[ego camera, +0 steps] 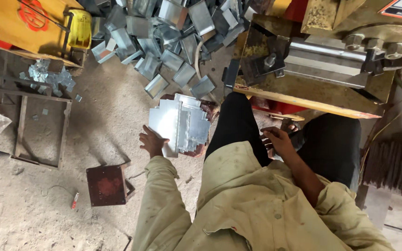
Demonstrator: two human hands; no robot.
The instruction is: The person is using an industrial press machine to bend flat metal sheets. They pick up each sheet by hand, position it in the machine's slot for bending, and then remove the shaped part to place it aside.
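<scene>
Left hand (152, 142) grips the edge of a stack of flat metal sheets (178, 123) below the heap of bent metal pieces (173, 37). Right hand (278, 141), right of the stack, rests on the lap; its grip is unclear.

The light around me is soft and even, like daylight under a roof, and nothing is harshly lit. The pile of bent metal pieces (173, 42) catches it in pale grey sheens, and the flat sheets (180, 123) by my left hand (152, 142) shine brightest, almost washed out. Shadows are weak; the dark stool (107, 184) throws only a faint one on the sandy floor (33, 218). My right hand (278, 142) sits in dimmer light against my dark trousers. The press machine (317, 69) looks duller. Edges bend slightly outward, and fine detail is a little soft throughout.
</scene>
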